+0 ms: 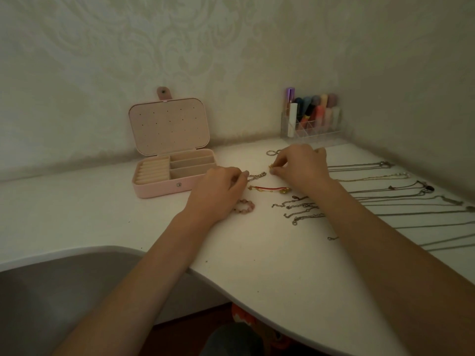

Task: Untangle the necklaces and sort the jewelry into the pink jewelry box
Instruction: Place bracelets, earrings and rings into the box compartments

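Just left of the left hand (223, 187), the open pink jewelry box (164, 185) shows bare compartments; both hands pinch a chain bracelet (257, 175), the right hand (299, 163) at its gold end.

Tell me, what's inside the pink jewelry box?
The open pink jewelry box shows ring rolls on its left and three bare-looking compartments on its right. The left hand covers the near right corner, so that bit stays hidden.
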A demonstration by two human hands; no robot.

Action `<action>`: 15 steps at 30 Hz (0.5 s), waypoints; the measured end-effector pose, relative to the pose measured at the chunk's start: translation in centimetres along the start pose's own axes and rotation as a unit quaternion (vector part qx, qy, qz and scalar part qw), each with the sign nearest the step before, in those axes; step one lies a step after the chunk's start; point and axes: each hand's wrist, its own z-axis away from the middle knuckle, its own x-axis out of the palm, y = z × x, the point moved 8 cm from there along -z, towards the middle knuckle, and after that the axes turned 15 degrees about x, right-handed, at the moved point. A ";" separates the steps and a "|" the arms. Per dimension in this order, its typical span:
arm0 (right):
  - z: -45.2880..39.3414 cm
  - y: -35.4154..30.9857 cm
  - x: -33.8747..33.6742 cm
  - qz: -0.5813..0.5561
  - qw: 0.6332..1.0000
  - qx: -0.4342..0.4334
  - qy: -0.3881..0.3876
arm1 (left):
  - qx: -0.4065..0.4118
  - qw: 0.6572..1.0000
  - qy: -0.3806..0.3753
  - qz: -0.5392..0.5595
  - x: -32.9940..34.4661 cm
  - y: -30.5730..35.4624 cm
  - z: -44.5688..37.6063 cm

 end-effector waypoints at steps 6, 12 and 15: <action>-0.3 -0.6 -0.5 -0.214 0.976 -0.030 -0.037 | 0.006 0.996 0.073 0.047 -1.2 0.3 0.1; 1.3 -3.5 -1.6 -0.380 0.910 -0.092 -0.137 | 0.002 0.980 0.083 0.179 -0.4 0.5 -0.2; 2.0 -4.5 -2.0 -0.402 0.895 -0.113 -0.157 | -0.043 0.956 0.105 0.271 -0.2 -0.4 -0.2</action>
